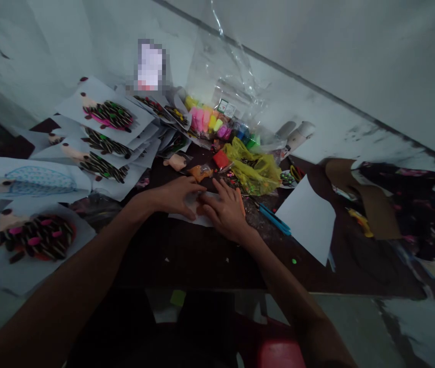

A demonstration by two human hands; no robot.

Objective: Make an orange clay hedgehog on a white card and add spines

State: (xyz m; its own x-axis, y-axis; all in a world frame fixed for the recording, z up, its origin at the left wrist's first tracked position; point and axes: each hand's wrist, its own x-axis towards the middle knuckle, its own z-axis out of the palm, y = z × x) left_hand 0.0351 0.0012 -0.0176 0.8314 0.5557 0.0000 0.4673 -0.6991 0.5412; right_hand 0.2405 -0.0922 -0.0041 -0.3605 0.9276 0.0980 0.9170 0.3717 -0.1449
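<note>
Dark tbl (pixel 156 266), w/ pile of hedgehog-pic sheets (pixel 104 115) on L side. White sheet (pixel 203 221) flat mid-tbl, mostly covered. Yellow plastic bag (pixel 255 174) beyond it. R hand (pixel 227 212) palm-down on sheet, fingers a bit spread; L hand (pixel 179 197) over its L part, thumb & fingers curved apart, can't tell if tips touch anything. Blue tool (pixel 276 221) near R wrist.

hands (pixel 176 197): 2 | yellow bag (pixel 248 164): 1 | red block (pixel 221 159): 1
</note>
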